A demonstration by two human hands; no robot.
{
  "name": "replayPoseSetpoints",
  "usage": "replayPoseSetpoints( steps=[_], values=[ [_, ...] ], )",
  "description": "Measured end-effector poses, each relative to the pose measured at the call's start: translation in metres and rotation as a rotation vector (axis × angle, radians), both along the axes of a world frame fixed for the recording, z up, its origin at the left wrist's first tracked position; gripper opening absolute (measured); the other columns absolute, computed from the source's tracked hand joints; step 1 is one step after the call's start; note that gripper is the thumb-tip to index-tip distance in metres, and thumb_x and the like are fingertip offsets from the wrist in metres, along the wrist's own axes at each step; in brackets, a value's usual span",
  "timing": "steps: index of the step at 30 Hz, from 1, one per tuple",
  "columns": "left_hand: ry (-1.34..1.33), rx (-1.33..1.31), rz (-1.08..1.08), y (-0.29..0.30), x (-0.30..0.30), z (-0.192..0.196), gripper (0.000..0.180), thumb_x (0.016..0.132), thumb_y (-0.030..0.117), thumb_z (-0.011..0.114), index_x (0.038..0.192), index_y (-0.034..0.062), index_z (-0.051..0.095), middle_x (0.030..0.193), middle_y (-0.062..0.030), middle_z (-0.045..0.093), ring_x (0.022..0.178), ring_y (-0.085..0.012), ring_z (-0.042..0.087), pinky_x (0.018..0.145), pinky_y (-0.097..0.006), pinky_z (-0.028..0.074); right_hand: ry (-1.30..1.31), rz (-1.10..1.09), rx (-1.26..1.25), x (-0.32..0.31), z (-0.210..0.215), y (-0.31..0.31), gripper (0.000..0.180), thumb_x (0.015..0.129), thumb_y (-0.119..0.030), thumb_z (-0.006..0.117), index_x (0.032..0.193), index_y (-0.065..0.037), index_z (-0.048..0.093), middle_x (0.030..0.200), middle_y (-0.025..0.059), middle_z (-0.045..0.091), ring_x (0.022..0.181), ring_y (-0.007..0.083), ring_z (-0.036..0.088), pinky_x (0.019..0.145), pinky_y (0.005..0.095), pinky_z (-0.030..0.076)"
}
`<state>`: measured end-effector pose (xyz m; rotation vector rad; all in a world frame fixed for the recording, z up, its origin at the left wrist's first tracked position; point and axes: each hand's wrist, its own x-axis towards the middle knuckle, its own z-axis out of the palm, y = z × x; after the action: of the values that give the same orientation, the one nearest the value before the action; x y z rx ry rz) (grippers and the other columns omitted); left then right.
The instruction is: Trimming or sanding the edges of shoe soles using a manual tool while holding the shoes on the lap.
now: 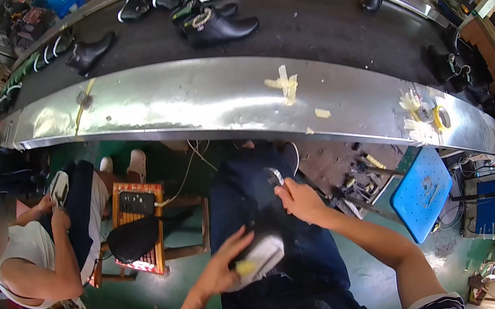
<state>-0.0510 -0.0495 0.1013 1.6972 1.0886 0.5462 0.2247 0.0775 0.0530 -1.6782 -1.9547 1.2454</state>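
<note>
The left hand [224, 266] grips a black shoe [262, 247] by its white sole, below the steel conveyor ledge [186, 102]. The right hand [300, 201] pinches a small tool [275, 176] closed at the shoe's upper.

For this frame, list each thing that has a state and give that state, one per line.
Left hand: gripping the dark shoe with the pale sole on the lap.
Right hand: closed on a small tool at the shoe's upper end.
Dark shoe: lying sole up, held.
Black boots: upright on the conveyor belt.
Blue stool: unoccupied.
Co-worker's hands: holding another shoe.
</note>
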Motion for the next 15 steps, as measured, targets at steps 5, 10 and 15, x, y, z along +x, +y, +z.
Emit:
replayPoseSetpoints(
  steps=[5, 10, 15],
  values=[
    [0.151, -0.333, 0.335, -0.084, -0.031, -0.008, 0.073, 0.083, 0.021, 0.084, 0.145, 0.0063, 0.051, 0.139, -0.0129, 0.06, 0.13, -0.0285, 0.057, 0.109, -0.041, 0.045, 0.025, -0.02, -0.08, -0.001, -0.01, 0.001, 0.037, 0.106, -0.039, 0.051, 0.099, -0.004, 0.056, 0.072, 0.009, 0.068, 0.062, 0.0231, 0.069, 0.063, 0.0369, 0.054],
    [-0.453, -0.147, 1.01, -0.034, 0.011, -0.004, 0.051, 0.091, 0.012, 0.073, 0.138, 0.0056, 0.052, 0.12, -0.0098, 0.066, 0.111, -0.0209, 0.063, 0.099, -0.034, 0.051, 0.187, -0.056, -0.182, -0.004, 0.006, 0.006, 0.041, 0.105, -0.043, 0.052, 0.101, -0.003, 0.054, 0.074, 0.0105, 0.068, 0.063, 0.0241, 0.07, 0.064, 0.0393, 0.055],
    [-0.749, -0.248, 1.116, 0.072, 0.038, -0.067, 0.04, 0.1, 0.016, 0.054, 0.139, 0.0056, 0.053, 0.12, -0.0074, 0.065, 0.112, -0.0168, 0.064, 0.097, -0.032, 0.051, 0.468, -0.153, -0.386, 0.008, 0.015, 0.002, 0.032, 0.104, -0.031, 0.057, 0.117, -0.001, 0.058, 0.084, 0.0085, 0.069, 0.065, 0.0159, 0.069, 0.065, 0.0315, 0.054]
  ],
)
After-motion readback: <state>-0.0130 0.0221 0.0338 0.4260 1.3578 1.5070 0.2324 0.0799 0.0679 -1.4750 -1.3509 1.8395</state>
